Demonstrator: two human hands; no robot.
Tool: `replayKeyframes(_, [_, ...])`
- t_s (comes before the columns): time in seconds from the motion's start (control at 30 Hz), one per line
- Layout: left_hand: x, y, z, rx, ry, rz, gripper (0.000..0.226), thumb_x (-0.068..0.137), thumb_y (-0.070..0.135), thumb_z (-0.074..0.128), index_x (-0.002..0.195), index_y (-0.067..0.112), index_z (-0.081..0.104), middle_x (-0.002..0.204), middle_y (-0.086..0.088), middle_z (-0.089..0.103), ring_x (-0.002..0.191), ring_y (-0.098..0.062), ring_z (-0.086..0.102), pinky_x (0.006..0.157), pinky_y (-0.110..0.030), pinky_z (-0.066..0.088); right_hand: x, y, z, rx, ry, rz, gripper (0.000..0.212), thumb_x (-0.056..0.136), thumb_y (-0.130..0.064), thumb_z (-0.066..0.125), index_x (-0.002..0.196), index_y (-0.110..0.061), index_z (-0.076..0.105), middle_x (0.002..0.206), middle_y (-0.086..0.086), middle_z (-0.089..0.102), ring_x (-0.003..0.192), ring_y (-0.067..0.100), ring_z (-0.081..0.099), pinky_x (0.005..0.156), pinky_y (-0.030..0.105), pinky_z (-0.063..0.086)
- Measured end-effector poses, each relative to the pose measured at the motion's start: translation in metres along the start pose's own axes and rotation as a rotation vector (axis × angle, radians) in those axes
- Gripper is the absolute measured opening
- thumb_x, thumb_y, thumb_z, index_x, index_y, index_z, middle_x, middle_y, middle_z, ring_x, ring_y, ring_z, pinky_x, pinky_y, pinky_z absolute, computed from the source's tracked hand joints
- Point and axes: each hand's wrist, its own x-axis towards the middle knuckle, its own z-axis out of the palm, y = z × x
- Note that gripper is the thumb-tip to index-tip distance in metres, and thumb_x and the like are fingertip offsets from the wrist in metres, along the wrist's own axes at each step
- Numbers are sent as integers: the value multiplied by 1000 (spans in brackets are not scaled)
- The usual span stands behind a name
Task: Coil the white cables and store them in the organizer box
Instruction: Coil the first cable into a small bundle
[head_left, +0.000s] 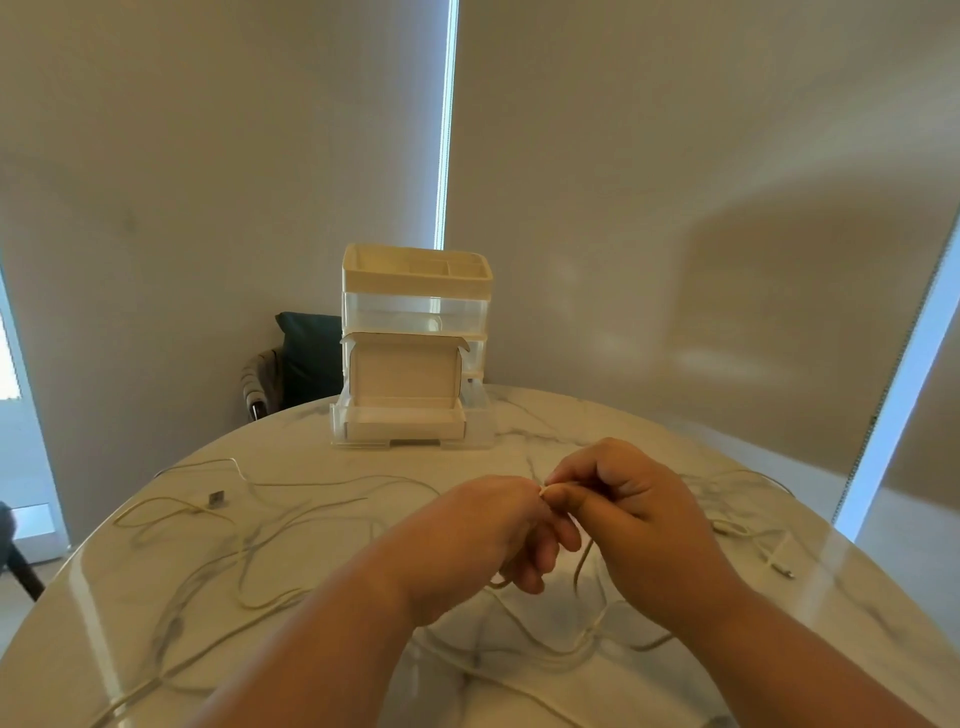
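Observation:
Several white cables (270, 525) lie loose and tangled across the round marble table (649, 452). My left hand (483, 540) and my right hand (634, 514) meet above the table's middle, both pinching the end of one white cable (582, 566) that hangs down between them in a loop. The organizer box (415, 291) stands at the table's far edge, a cream tray on top of clear drawers. Its bottom drawer (483, 421) is pulled out, and an open white cardboard box (405, 395) sits in it with its lid up.
A USB plug (216, 499) lies at the left, more connectors (779, 564) at the right. A dark cushion on a chair (306, 358) sits behind the table. Window blinds fill the background.

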Motion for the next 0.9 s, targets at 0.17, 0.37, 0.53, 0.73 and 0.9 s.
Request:
replayKeyframes(0.17, [-1, -3, -3, -351, -131, -33, 33, 85, 16, 48, 104, -4, 65, 78, -10, 61, 70, -20, 55, 82, -38, 44, 2, -1, 1, -100, 51, -51, 21, 82, -10, 76, 79, -31, 71, 76, -12, 66, 80, 12, 63, 71, 24, 47])
replayKeyframes(0.37, [-5, -1, -3, -303, -215, -34, 24, 100, 7, 42, 106, -1, 63, 82, -9, 67, 72, -17, 61, 77, -30, 53, 0, -1, -2, -58, 102, -52, 12, 76, -21, 73, 77, -34, 75, 80, -15, 67, 86, 7, 63, 70, 8, 41])
replayKeyframes(0.53, [-7, 2, 0, -278, -231, -27, 29, 87, 18, 46, 97, 1, 66, 67, -5, 54, 59, -15, 49, 73, -32, 52, 1, 0, -5, -109, 111, -78, 8, 75, -30, 71, 81, -35, 71, 83, -16, 66, 85, 5, 61, 70, 9, 42])
replayKeyframes(0.73, [-5, 3, 7, -169, -128, 29, 37, 89, 38, 44, 65, 13, 58, 51, 2, 33, 48, -15, 32, 57, -30, 46, 0, 8, -3, 58, 11, 50, 19, 73, -46, 68, 88, -36, 74, 82, -9, 67, 77, 14, 60, 70, 24, 50])
replayKeyframes(0.9, [-6, 4, 5, -233, -116, 50, 47, 98, 37, 44, 58, 14, 55, 47, 2, 30, 43, -14, 30, 51, -27, 46, 2, 10, -5, 400, -182, 161, 32, 73, -48, 77, 88, -20, 76, 78, 5, 72, 74, 21, 67, 71, 35, 54])
